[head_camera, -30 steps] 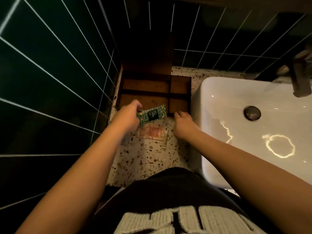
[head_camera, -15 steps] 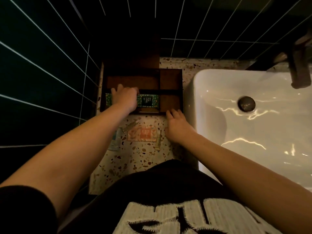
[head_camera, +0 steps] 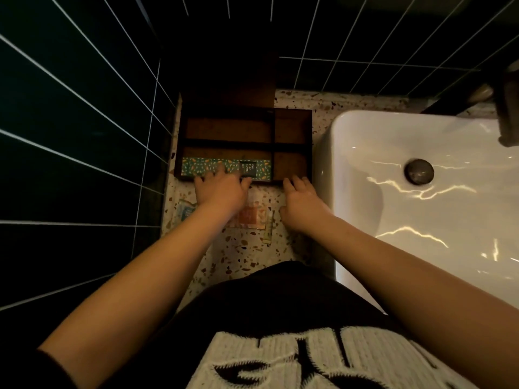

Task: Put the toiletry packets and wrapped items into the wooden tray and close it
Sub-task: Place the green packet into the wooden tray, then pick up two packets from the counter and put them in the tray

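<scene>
Both grips are lying open, left hand [head_camera: 222, 189] touching the green packet [head_camera: 224, 167] in the wooden tray's [head_camera: 292, 110] near left compartment, while the light, thin orange packet [head_camera: 251, 217] is waiting on the tabletop [head_camera: 247, 248], probably best pinched by an edge.

One wooden tray [head_camera: 293, 113] with four compartments, lid up at the back. One green patterned comb packet [head_camera: 213, 167] in the tray's near-left compartment. Three items on the terrazzo counter [head_camera: 252, 248]: one orange packet [head_camera: 252, 217], one bluish packet [head_camera: 185, 210], one slim wrapped stick [head_camera: 268, 228]. Two hands: left hand [head_camera: 222, 189], right hand [head_camera: 302, 200]. One white sink [head_camera: 421, 220], one drain plug [head_camera: 419, 171].
</scene>
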Action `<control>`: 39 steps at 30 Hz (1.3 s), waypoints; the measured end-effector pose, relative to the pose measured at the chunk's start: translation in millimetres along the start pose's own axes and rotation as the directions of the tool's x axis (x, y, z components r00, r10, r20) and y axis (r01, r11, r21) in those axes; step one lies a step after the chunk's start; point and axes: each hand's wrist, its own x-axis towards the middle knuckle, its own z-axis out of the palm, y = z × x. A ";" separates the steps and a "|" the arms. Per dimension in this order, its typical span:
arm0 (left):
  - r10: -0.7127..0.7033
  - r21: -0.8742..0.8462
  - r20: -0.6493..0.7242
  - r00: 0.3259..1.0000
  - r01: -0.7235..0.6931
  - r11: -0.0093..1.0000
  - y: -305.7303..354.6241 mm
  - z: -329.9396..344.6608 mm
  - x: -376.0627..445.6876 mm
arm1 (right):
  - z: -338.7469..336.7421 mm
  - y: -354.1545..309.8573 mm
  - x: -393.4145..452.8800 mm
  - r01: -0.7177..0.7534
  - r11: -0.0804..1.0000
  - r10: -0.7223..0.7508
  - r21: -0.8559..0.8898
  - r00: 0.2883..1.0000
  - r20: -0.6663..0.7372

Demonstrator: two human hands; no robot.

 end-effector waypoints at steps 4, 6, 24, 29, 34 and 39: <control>0.038 -0.008 0.014 0.999 -0.038 0.999 -2.6 1.4 4.6 | -1.3 -0.8 -0.5 -0.005 1.000 0.005 -0.002 1.000 0.007; 0.052 -0.022 0.029 0.998 -0.051 0.998 -4.3 -0.7 10.2 | -1.4 -1.4 -0.7 -0.011 1.000 0.011 -0.002 1.000 0.013; -0.050 -0.392 -0.343 0.938 -0.095 0.915 -42.5 2.5 -10.6 | 1.7 -2.7 -5.0 0.024 0.999 -0.020 0.033 0.992 -0.127; -0.257 -0.531 -0.288 0.923 0.069 0.844 -67.4 25.5 -52.1 | 25.0 -22.1 -14.8 0.242 0.968 -0.252 -0.070 0.941 -0.224; -0.377 -0.562 -0.119 0.919 0.251 0.789 -77.6 55.0 -67.8 | 42.2 -50.5 1.3 0.322 0.930 -0.345 -0.177 0.932 -0.115; -0.387 -0.523 -0.117 0.915 0.274 0.807 -77.2 72.7 -68.7 | 50.5 -61.7 19.4 0.290 0.889 -0.314 -0.354 0.949 -0.013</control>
